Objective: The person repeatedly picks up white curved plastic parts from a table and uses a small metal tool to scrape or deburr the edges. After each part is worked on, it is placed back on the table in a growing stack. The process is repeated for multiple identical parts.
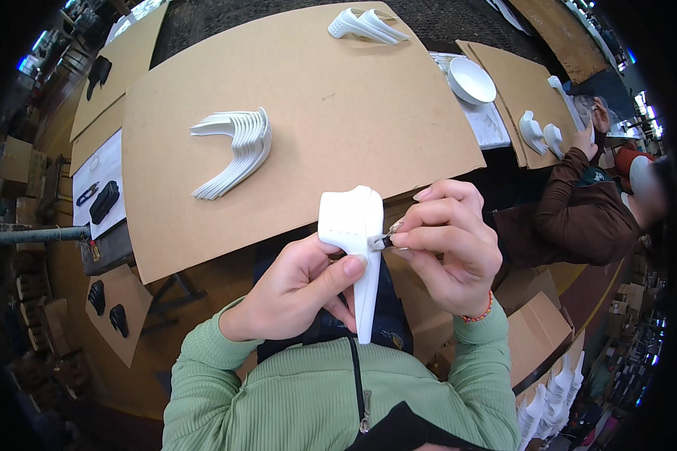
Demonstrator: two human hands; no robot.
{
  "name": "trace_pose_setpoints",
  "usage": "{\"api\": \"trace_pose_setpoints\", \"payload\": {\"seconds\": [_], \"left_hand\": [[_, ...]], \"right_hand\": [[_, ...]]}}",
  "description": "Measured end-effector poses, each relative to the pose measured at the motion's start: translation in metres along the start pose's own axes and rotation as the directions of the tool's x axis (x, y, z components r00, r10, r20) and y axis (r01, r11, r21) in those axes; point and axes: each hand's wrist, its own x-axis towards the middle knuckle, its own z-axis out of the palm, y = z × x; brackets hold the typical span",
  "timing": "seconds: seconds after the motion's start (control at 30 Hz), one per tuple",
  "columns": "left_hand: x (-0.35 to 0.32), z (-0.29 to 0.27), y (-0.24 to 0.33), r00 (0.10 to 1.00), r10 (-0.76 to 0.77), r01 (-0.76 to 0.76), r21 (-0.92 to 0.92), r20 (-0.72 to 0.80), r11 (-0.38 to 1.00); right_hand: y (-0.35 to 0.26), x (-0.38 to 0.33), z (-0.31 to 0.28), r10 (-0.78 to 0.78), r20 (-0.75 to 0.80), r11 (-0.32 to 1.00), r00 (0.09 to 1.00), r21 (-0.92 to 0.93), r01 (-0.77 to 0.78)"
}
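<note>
My left hand is closed around a smooth white plastic piece, its thumb lying across the front. The piece has a broad, blocky top and a long taper that points down toward my body. At its right edge, my right hand pinches a small metal tool with a dark part; its tip meets the plastic just below the broad end. The fingers hide most of the tool, so its exact kind cannot be told. Both hands are in front of my chest, close to the table's near edge.
Brown cardboard covers the table. On it lie a nested stack of curved white pieces and a smaller group at the far edge. A white bowl stands to the right, near a co-worker in a brown sleeve. A black case lies left.
</note>
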Motion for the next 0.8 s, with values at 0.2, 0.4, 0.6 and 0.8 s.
{"api": "trace_pose_setpoints", "payload": {"seconds": [0.2, 0.4, 0.6, 0.8], "left_hand": [[0.001, 0.001, 0.002, 1.000, 0.008, -0.008, -0.009, -0.025, 1.000], [0.001, 0.003, 0.002, 0.998, 0.023, -0.024, -0.030, -0.062, 0.999], [0.001, 0.004, 0.002, 0.993, 0.064, -0.067, -0.027, -0.102, 0.997], [0.002, 0.007, 0.002, 0.984, 0.103, -0.104, 0.004, -0.143, 0.995]], "right_hand": [[-0.003, -0.001, -0.001, -0.003, 0.019, 1.000, 1.000, -0.006, 0.004], [-0.007, -0.003, -0.003, 0.002, 0.048, 1.000, 0.999, -0.002, -0.001], [-0.010, -0.005, -0.003, -0.008, 0.070, 1.000, 0.998, -0.001, 0.008], [-0.014, -0.007, -0.002, -0.016, 0.077, 1.000, 0.997, -0.010, 0.017]]}}
